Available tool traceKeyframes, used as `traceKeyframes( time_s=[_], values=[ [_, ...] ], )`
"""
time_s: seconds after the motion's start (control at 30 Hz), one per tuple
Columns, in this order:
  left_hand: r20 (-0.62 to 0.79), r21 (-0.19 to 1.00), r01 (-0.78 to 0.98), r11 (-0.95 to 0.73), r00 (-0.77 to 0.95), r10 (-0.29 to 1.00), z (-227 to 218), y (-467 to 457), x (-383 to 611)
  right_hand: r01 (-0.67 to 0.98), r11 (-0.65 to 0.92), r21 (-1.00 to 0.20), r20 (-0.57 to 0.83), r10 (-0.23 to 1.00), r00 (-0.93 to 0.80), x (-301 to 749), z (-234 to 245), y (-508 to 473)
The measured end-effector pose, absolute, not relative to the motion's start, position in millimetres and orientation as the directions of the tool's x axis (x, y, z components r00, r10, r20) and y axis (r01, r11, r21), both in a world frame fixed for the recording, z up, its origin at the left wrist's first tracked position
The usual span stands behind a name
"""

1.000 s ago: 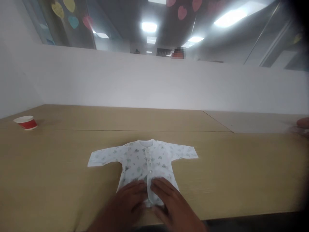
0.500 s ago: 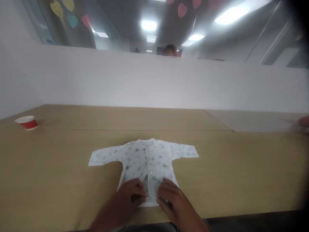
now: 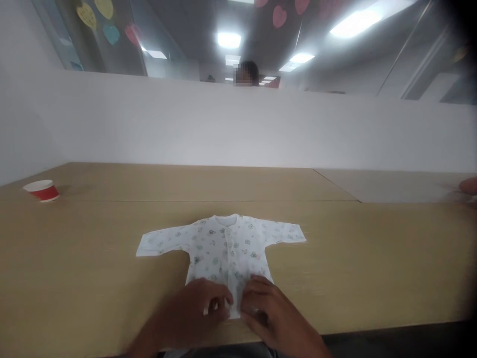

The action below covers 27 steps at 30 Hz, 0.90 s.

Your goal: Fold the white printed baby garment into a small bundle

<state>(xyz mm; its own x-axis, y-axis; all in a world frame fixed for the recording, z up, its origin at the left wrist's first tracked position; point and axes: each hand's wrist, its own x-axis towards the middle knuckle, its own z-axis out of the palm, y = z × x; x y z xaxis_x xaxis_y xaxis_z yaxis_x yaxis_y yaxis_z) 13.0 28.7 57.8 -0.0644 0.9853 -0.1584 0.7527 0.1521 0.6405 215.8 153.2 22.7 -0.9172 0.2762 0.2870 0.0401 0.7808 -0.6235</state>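
Red and white, a paper cup (image 3: 41, 190) sits at the far left of the table (image 3: 372, 258), well apart from everything else. Nearer the middle, a small printed shirt (image 3: 223, 243) lies flat and face up, collar away from the person, sleeves spread out to either side. Its long axis through the body runs from the collar straight back toward the person, while the sleeves make a wider line across the table.

At the hem, on the near edge of the table, the left hand (image 3: 199, 311) rests with fingers curled, thumb and forefinger pressed together on the left front panel beside the button placket. Just beside it, almost touching, the right hand (image 3: 270, 315) lies with fingers bent down, tips pinching the right side of the hem. Both hands are equally near; the cloth runs forward and away from them, so the whole shirt lies beyond the fingertips, with only the bottom edge under the grip. The hem looks slightly gathered between the two hands, though blur hides the fine detail.

Far right, at the table edge, part of another person's hand (image 3: 468, 185) shows. Behind the white partition (image 3: 335, 129), another person's head is partly visible.
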Motion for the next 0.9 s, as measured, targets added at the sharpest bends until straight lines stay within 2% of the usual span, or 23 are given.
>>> traceKeyframes(
  time_s=[0.1, 0.2, 0.3, 0.37, 0.43, 0.5, 0.6, 0.73, 0.83, 0.9],
  values=[
    [-0.087, 0.591, 0.798, 0.118, -0.082, 0.993, 76.9, 51.3, 4.6, 0.027, 0.798, -0.602, 0.303, 0.259, -0.917, 206.9, 39.3, 172.7],
    [0.004, 0.528, 0.847, 0.066, -0.080, 0.997, 67.9, 87.4, -7.9, -0.006, 0.840, -0.542, 0.335, 0.210, -0.919, 181.8, 47.7, 202.8],
    [0.044, 0.322, 0.947, -0.018, 0.004, 0.999, 31.9, 120.8, -25.9, 0.073, 0.907, -0.415, 0.362, 0.238, -0.901, 150.0, 30.3, 235.1],
    [0.089, 0.171, 0.985, 0.013, -0.029, 0.996, 5.5, 133.8, -39.4, 0.181, 0.926, -0.333, 0.300, 0.286, -0.910, 133.6, 8.9, 252.7],
    [0.168, 0.098, 0.994, 0.045, -0.061, 0.984, -13.3, 137.9, -52.1, 0.271, 0.922, -0.278, 0.242, 0.340, -0.909, 125.4, -10.8, 264.5],
    [0.198, 0.079, 0.994, 0.071, -0.086, 0.977, -21.5, 135.9, -63.1, 0.310, 0.921, -0.234, 0.220, 0.361, -0.906, 126.0, -22.2, 271.0],
    [0.161, 0.077, 0.994, 0.077, -0.089, 0.983, -18.5, 130.6, -77.7, 0.307, 0.928, -0.213, 0.201, 0.349, -0.915, 134.8, -21.7, 275.6],
    [0.175, 0.100, 0.990, 0.103, -0.119, 0.977, -5.4, 135.7, -95.5, 0.330, 0.908, -0.258, 0.197, 0.384, -0.902, 133.8, -8.4, 285.2],
    [0.210, 0.131, 0.972, 0.197, -0.222, 0.952, 4.2, 149.9, -107.2, 0.382, 0.879, -0.285, 0.285, 0.459, -0.841, 115.3, -5.0, 301.1],
    [0.151, 0.204, 0.946, 0.252, -0.285, 0.947, 10.3, 159.3, -114.6, 0.373, 0.858, -0.353, 0.324, 0.486, -0.812, 101.0, -6.3, 313.8]
  ],
)
